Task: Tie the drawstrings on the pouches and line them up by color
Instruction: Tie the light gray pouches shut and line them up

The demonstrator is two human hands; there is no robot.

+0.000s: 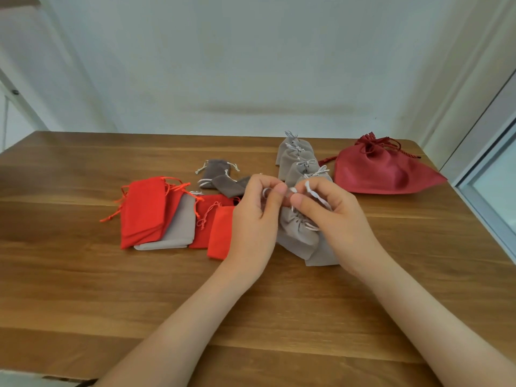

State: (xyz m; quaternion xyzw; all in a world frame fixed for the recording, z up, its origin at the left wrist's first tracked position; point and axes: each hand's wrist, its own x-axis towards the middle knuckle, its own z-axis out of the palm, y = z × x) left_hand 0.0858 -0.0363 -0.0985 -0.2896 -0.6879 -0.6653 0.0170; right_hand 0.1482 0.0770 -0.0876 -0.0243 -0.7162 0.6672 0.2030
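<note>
our left hand [255,216] and right hand [332,216] pinch the white drawstring [308,189] of a gathered grey velvet pouch [297,233]; we cannot tell its contents.

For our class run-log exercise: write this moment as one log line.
step: tying grey pouch | left hand: pinches drawstring | right hand: pinches drawstring | tied grey pouches: row behind | red pouches: lying flat

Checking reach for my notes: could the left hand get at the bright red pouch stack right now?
Probably, once freed: the left hand pinches a white drawstring, but the red pouch stack lies uncovered to its left.
</note>
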